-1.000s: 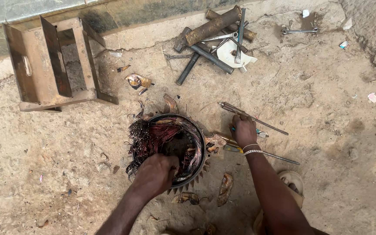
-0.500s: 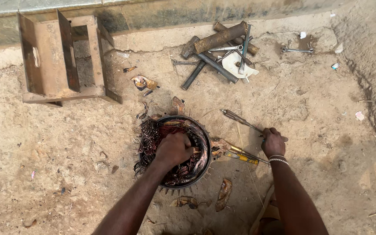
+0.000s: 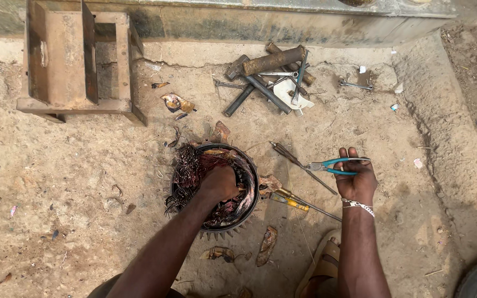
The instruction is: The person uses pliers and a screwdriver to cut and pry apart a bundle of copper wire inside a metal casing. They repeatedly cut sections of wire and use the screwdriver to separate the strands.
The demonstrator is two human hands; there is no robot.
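Left hand [image 3: 220, 183] closed on copper windings [image 3: 186, 168] inside the round motor stator [image 3: 216, 185], resting on the sandy ground [image 3: 73, 182] centre; right hand [image 3: 356, 177] grips teal-handled pliers [image 3: 335, 165] beside a yellow-handled screwdriver [image 3: 289, 201]

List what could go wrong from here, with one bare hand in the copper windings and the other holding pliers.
1. The left hand is pressed bare into the tangled copper windings of the stator; cut wire ends could likely scratch or pierce it.
2. The right hand holds blue-handled pliers loosely by the handles, so they might slip.
3. Screwdrivers lie loose beside the sandalled foot, a possible tripping or stabbing hazard.
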